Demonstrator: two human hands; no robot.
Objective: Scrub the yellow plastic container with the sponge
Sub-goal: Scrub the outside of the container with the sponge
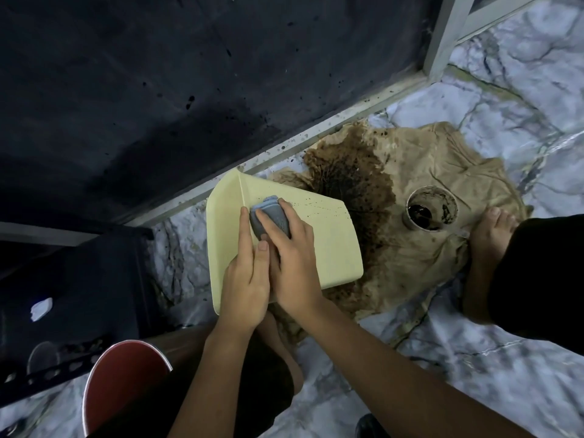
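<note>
Yellow plastic container, tipped on its side at the stained cloth's near-left edge, steadied by left hand, fingers together; right hand grips sponge against its wall, evidently for scrubbing.

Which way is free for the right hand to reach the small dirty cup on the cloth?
Probably the direct one: nothing lies between the right hand and the cup across the stained cloth. But it holds the sponge now.
</note>
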